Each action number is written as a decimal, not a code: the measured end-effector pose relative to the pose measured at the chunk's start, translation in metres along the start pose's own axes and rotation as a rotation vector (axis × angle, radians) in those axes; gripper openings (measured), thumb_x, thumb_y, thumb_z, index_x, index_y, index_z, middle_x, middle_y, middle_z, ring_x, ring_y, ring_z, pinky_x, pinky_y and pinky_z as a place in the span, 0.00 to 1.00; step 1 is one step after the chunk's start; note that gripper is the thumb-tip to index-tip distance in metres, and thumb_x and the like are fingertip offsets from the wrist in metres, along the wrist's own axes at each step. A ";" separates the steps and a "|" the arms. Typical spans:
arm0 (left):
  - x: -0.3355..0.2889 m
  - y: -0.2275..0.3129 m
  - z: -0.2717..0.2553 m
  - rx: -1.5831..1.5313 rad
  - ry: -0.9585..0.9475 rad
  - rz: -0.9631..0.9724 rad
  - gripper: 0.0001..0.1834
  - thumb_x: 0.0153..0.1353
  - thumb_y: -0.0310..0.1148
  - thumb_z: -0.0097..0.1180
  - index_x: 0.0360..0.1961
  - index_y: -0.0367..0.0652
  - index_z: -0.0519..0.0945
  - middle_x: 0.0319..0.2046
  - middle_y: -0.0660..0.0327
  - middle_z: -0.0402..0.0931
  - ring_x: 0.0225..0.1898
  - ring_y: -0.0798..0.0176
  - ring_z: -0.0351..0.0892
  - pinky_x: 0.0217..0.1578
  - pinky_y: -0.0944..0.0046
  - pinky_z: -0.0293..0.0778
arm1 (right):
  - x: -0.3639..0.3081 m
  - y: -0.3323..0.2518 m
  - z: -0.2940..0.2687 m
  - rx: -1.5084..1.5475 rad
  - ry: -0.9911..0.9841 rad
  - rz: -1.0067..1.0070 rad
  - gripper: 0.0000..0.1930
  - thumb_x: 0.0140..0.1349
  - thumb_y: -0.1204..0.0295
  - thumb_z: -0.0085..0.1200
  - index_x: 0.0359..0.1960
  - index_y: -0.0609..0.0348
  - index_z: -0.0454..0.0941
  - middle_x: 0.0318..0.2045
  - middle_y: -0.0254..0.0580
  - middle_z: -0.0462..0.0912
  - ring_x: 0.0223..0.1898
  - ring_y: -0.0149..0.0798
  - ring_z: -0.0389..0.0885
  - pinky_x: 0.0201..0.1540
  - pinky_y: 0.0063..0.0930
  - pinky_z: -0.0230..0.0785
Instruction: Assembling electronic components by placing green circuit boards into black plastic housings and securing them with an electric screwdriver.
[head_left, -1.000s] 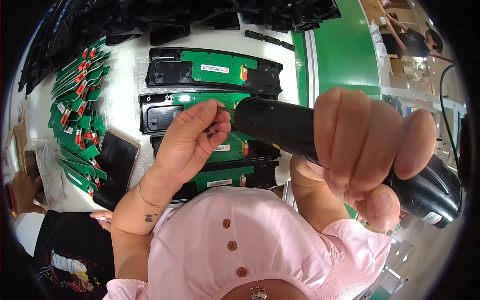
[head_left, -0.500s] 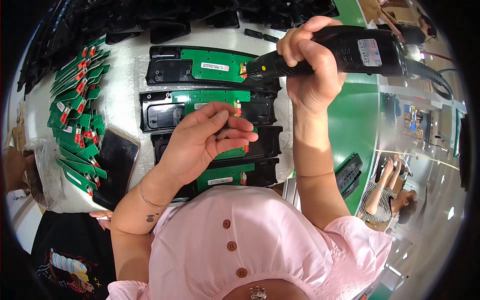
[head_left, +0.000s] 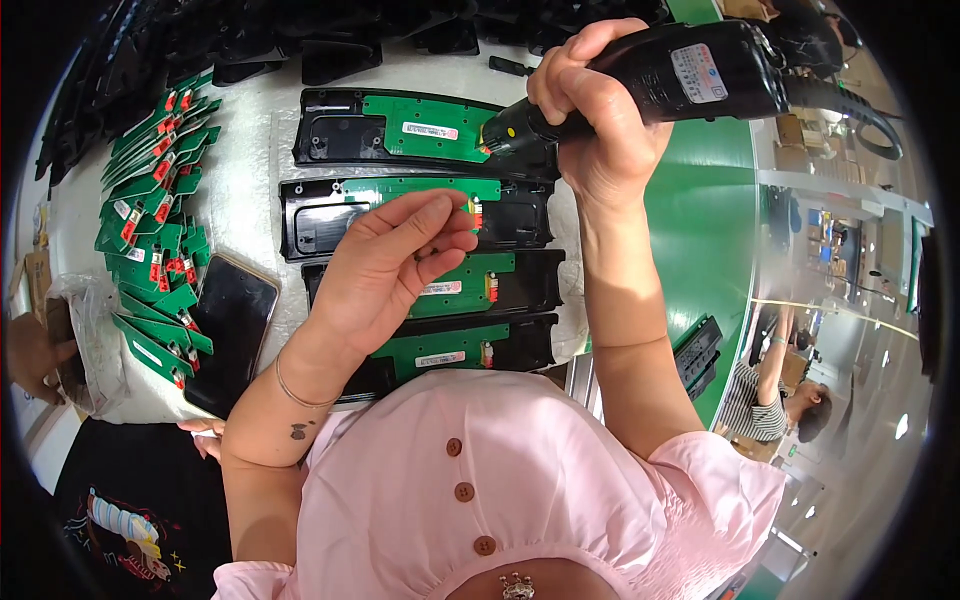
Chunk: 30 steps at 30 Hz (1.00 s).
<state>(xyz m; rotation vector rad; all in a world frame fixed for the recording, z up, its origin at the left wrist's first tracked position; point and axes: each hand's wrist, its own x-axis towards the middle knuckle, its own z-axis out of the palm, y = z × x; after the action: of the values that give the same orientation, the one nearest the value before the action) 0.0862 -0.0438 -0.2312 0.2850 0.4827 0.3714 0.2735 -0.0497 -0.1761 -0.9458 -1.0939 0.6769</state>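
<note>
My right hand [head_left: 605, 115] grips a black corded electric screwdriver [head_left: 650, 75], lying almost sideways. Its nose reaches the right end of the farthest green circuit board [head_left: 410, 115], near the small connector there; the bit itself is hidden. That board lies in a black plastic shell [head_left: 325, 135]. My left hand [head_left: 385, 255] hovers over the second shell [head_left: 310, 220], thumb and fingers pinched together. Small dark bits, seemingly screws [head_left: 428, 252], show among its curled fingers. Two more shells with a third board [head_left: 460, 285] and a fourth board [head_left: 435, 352] lie nearer me.
Loose green boards with red-and-white connectors [head_left: 160, 225] are piled at left, beside a dark phone [head_left: 235, 325]. Black plastic parts [head_left: 340, 60] crowd the far side. A black part [head_left: 697, 355] lies on the green surface [head_left: 705, 240] at right. Another person's hand [head_left: 205, 435] shows at lower left.
My right hand and the screwdriver have shifted left and slightly away from me, with the tool's back end tilted up. My left hand's fingers have curled in and drawn slightly left.
</note>
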 end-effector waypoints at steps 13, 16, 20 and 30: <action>-0.002 0.000 0.000 -0.082 0.029 0.043 0.10 0.56 0.24 0.53 0.41 0.36 0.75 0.34 0.57 0.77 0.37 0.64 0.79 0.39 0.73 0.77 | -0.030 -0.093 0.012 0.233 -0.299 -0.081 0.18 0.41 0.77 0.49 0.38 0.54 0.66 0.17 0.21 0.69 0.20 0.21 0.68 0.29 0.15 0.57; -0.002 -0.001 -0.005 -0.137 -0.041 0.028 0.10 0.57 0.26 0.53 0.41 0.36 0.75 0.33 0.58 0.77 0.36 0.66 0.79 0.36 0.74 0.77 | -0.033 -0.095 0.013 0.253 -0.277 -0.067 0.16 0.41 0.75 0.47 0.37 0.55 0.66 0.16 0.23 0.69 0.20 0.22 0.69 0.29 0.16 0.57; -0.003 -0.004 -0.004 -0.156 -0.084 -0.002 0.08 0.59 0.31 0.52 0.36 0.37 0.75 0.29 0.60 0.76 0.31 0.70 0.78 0.30 0.77 0.77 | -0.038 -0.095 0.015 0.261 -0.256 -0.070 0.16 0.42 0.76 0.47 0.36 0.55 0.66 0.17 0.24 0.69 0.21 0.23 0.69 0.30 0.16 0.58; -0.005 -0.005 0.002 -0.126 -0.222 -0.111 0.14 0.61 0.36 0.50 0.41 0.34 0.74 0.35 0.55 0.76 0.32 0.67 0.78 0.34 0.74 0.77 | -0.042 -0.081 0.017 0.174 -0.323 -0.183 0.23 0.39 0.84 0.45 0.42 0.55 0.64 0.18 0.20 0.66 0.22 0.23 0.66 0.29 0.17 0.55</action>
<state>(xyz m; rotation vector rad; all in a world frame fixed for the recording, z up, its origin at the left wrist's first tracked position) 0.0841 -0.0508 -0.2293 0.1741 0.2547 0.2573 0.2438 -0.1165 -0.1195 -0.5901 -1.3640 0.7761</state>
